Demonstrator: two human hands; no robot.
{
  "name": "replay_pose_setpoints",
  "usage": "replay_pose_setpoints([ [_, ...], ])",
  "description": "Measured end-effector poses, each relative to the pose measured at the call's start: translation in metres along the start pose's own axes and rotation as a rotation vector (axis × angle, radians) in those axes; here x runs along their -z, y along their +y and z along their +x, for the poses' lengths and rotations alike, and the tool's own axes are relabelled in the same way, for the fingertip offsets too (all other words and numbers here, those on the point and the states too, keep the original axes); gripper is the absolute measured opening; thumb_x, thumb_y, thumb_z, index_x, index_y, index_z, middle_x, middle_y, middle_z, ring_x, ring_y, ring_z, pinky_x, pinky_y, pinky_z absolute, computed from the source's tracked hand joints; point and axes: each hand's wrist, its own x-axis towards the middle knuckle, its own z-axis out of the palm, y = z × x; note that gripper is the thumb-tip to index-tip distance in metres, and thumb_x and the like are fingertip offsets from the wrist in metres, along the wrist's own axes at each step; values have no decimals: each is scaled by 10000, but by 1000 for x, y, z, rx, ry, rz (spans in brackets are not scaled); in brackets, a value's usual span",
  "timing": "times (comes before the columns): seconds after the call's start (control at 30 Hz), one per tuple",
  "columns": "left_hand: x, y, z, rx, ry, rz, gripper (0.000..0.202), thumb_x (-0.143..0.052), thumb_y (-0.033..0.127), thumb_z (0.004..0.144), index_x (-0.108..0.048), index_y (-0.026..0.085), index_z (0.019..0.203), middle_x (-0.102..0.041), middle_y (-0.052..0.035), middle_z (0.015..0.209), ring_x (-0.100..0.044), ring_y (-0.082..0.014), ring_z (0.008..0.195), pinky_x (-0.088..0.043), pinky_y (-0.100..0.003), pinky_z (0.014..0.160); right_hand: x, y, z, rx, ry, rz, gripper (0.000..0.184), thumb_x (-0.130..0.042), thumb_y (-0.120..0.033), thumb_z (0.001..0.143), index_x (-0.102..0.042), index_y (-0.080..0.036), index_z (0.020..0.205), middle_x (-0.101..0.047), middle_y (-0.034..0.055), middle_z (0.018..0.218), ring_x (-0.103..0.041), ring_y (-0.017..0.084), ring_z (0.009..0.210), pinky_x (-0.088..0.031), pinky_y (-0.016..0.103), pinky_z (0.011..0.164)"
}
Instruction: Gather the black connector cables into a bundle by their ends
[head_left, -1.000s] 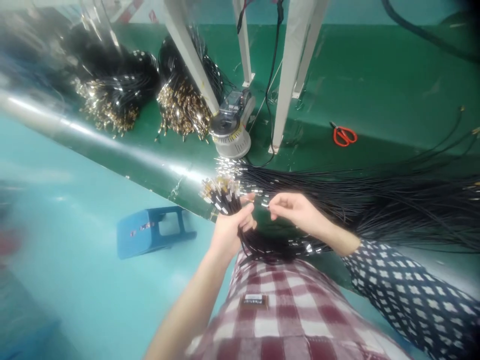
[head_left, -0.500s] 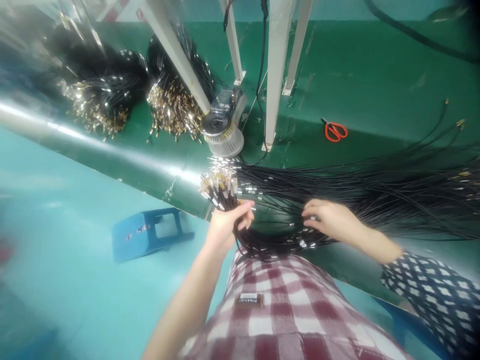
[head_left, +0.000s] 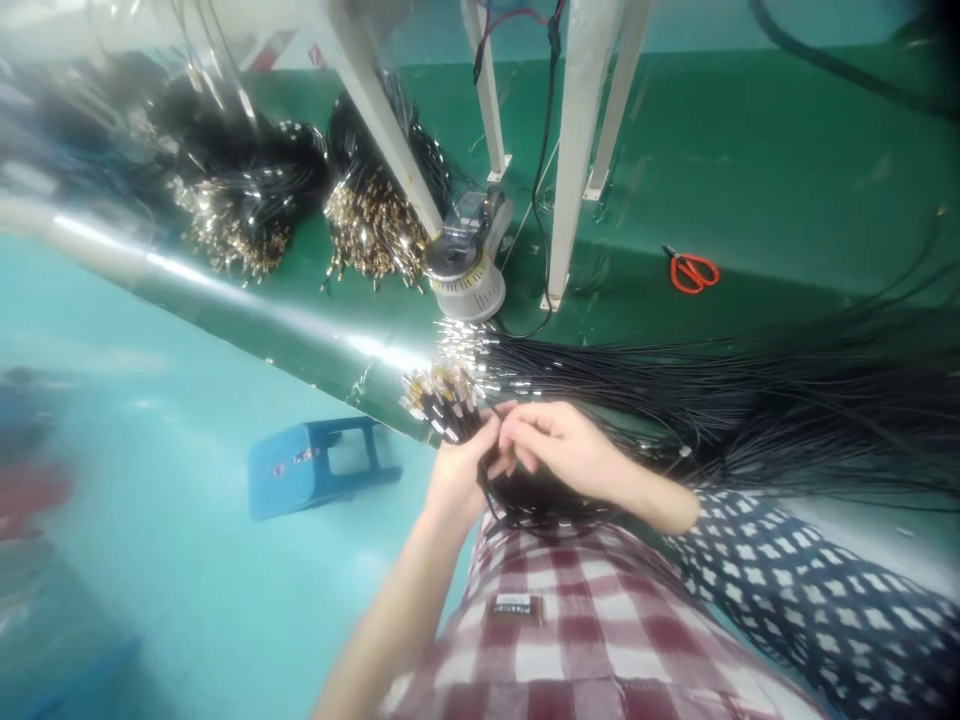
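Closed round the cable bundle (head_left: pixel 448 405) at the near edge of the tabletop (head_left: pixel 787 180), the left hand (head_left: pixel 461 465) should level the tips (head_left: pixel 439 380); what the right hand (head_left: pixel 566 445), fingers curled, holds is unclear.

On the table (head_left: pixel 787 170), scissors (head_left: pixel 694 273) lie behind the spread cables (head_left: pixel 675 375) and right of the machine (head_left: pixel 466 290), with two cable bundles (head_left: pixel 375 230) left of it and a stool (head_left: pixel 289 470) on the floor (head_left: pixel 187 600).

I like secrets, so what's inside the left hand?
A bundle of black cables. Its shiny ends stick out past the left hand; the part inside the grip is hidden.
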Motion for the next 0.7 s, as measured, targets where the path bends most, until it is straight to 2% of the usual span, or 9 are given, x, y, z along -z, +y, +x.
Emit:
replay_pose_setpoints([
  [0.1,-1,1,-1,46,16,-50,284,-760,273,663,-686,85,864,-474,30,549,-408,-42,415,-328,-187,420,-6,4,2,-83,-28,39,304,-475,-321,896,-567,-158,657,-511,-44,484,-575,120,545,-450,251,659],
  [0.23,2,0,2,56,126,-56,241,-782,261,634,-665,74,729,-462,25,538,-456,-59,445,-335,-179,420,-5,13,-7,-176,-73,-13,287,-491,-318,887,-601,-148,684,-542,-34,496,-468,91,482,-394,226,576],
  [0.33,6,-2,4,38,101,-99,245,-738,277,697,-680,74,822,-440,43,542,-376,-30,398,-349,-195,437,-3,16,-15,-247,-105,-27,271,-496,-331,882,-616,-146,724,-534,-40,484,-415,83,441,-348,219,519],
  [0.43,8,-4,4,33,64,-99,293,-721,297,720,-687,88,923,-496,23,602,-367,-22,397,-339,-198,438,-3,16,-15,-212,-68,-34,281,-500,-360,884,-612,-152,732,-521,-46,474,-432,91,447,-367,226,542],
  [0.53,8,-4,3,36,45,-43,342,-744,307,697,-695,82,950,-536,-1,627,-397,-29,423,-317,-185,427,-9,15,-6,-115,5,4,355,-509,-411,882,-559,-166,630,-522,-36,487,-536,117,534,-422,246,637],
  [0.63,6,-3,3,74,51,4,317,-771,273,664,-705,67,895,-512,8,568,-414,-41,441,-327,-177,433,-17,14,3,-90,2,10,436,-516,-434,878,-497,-176,527,-538,-13,502,-607,145,629,-448,262,711],
  [0.7,7,-3,2,78,56,13,261,-771,271,665,-700,64,807,-513,5,559,-423,-48,450,-338,-182,438,-17,14,4,-92,-19,-29,410,-520,-431,878,-553,-166,567,-565,-8,519,-607,144,631,-454,267,727],
])
